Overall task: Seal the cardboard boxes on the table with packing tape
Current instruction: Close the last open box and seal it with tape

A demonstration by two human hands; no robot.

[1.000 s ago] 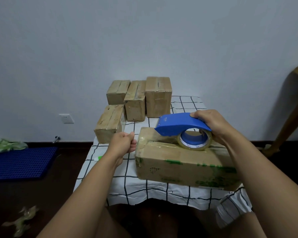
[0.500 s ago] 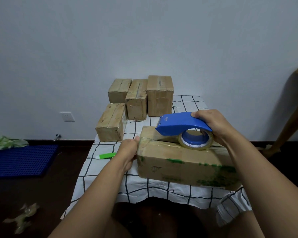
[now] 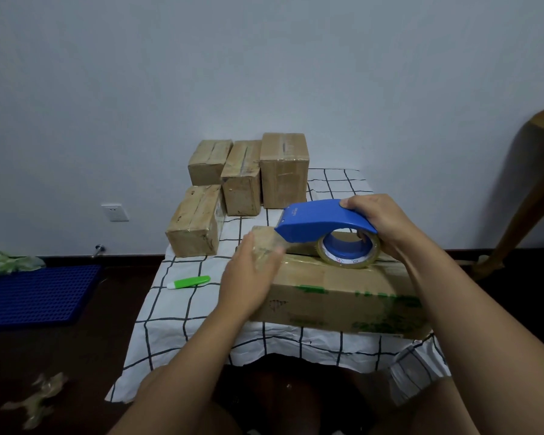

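Here left hand (image 3: 248,277) flat on box (image 3: 336,296) end; right hand (image 3: 380,224) grips dispenser (image 3: 321,219).

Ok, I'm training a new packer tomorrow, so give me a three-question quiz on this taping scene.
1. True or false: the right hand grips the blue tape dispenser above the large box.
2. How many smaller cardboard boxes stand behind the large box?
A) two B) four C) six
3. Fill in: the left hand presses the tape against the large box's ____ end.

Key:
1. True.
2. B: three in the back row and a nearer one.
3. Left; its fingers look fairly flat over the tape, though they are blurred.
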